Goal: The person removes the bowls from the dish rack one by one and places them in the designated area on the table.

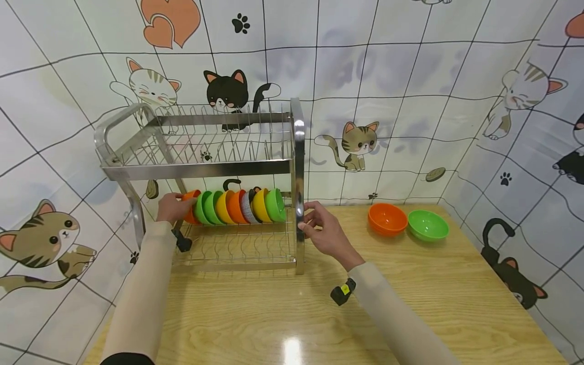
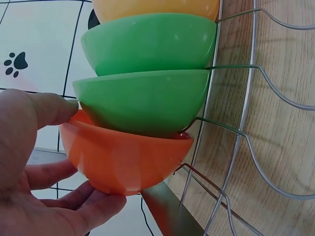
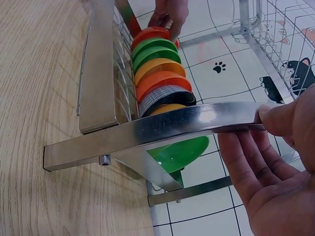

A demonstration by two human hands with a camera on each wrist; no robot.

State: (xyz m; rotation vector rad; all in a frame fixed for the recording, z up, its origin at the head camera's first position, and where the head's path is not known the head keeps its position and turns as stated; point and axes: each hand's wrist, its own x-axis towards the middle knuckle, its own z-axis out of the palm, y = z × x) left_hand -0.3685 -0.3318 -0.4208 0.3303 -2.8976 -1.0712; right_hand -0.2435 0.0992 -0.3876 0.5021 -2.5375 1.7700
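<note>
My left hand (image 1: 171,208) is at the left end of a row of bowls on the lower tier of a metal dish rack (image 1: 219,170). It pinches an orange bowl (image 2: 125,160), thumb at the rim and fingertips on the outer side. Right beside that bowl, two green bowls (image 2: 147,101) stand on edge between the wires. Yellow, orange, grey-checked and green bowls (image 1: 276,206) continue the row to the right. With its thumb on one side and fingers on the other, my right hand (image 1: 329,232) holds the rack's right upright (image 3: 192,120).
On the wooden table (image 1: 255,314), right of the rack, sit another orange bowl (image 1: 388,220) and a green bowl (image 1: 428,225), both mouth up. Wire dividers fill the rack's upper tier (image 1: 205,144). Tiled walls with cat pictures (image 1: 360,147) stand behind and at both sides.
</note>
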